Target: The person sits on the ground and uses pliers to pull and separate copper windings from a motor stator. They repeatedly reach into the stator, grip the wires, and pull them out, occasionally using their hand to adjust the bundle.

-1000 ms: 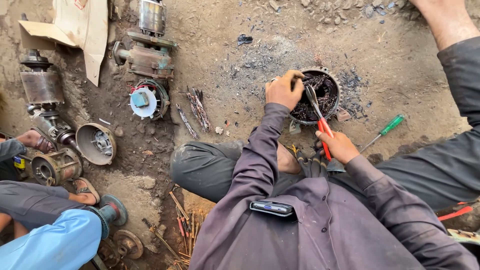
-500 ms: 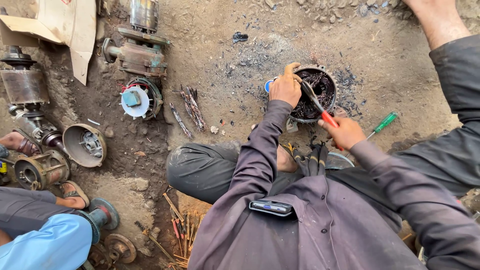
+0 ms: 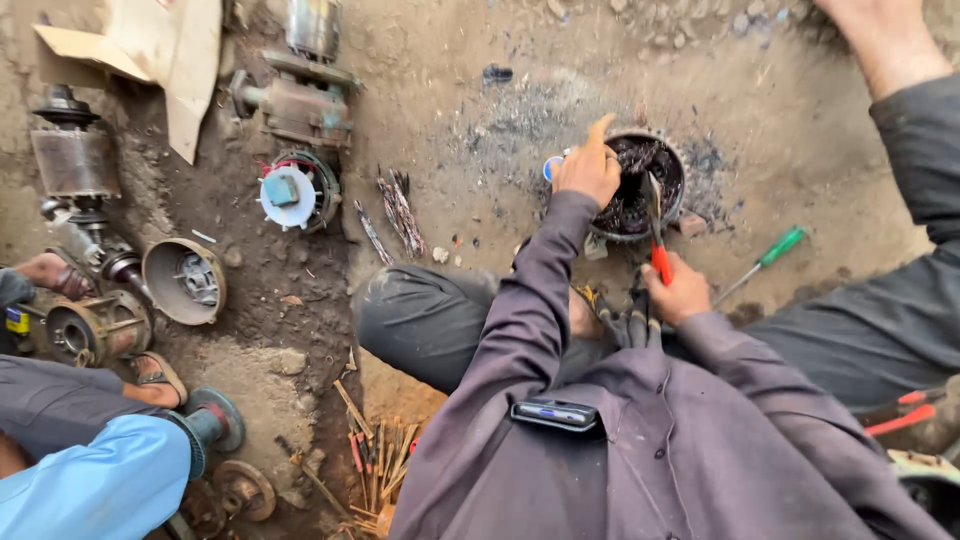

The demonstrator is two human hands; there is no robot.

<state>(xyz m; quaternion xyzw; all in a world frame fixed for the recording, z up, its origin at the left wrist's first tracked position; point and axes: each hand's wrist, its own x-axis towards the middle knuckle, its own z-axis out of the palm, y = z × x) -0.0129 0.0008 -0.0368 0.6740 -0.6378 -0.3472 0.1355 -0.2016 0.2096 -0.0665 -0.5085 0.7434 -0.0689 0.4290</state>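
The left hand [image 3: 588, 170] is curled over the near rim of a round, blackened motor housing [image 3: 640, 185] that sits on the dirt ground [image 3: 480, 110] in front of the person's knees, with 1 finger sticking up and the rest gripping the edge. The right hand [image 3: 682, 292] is closed around the red handle of a pair of pliers [image 3: 656, 225], whose metal nose reaches down into the housing's dark inside. The likeliest trouble is a slip: if the nose jumps off whatever it bites, it could jab the left fingers, which lie just beside it on the rim. The housing rests loose on uneven soil, so a hard pull could also tip or spin it. Room is tight on the near side, where the bent knees crowd the housing. To the right a green-handled screwdriver [image 3: 765, 258] lies near the right wrist and could be knocked. Behind and to the left the soil is more open, with a bundle of copper wire scraps [image 3: 400, 212] and other motor parts [image 3: 295, 190] well apart.
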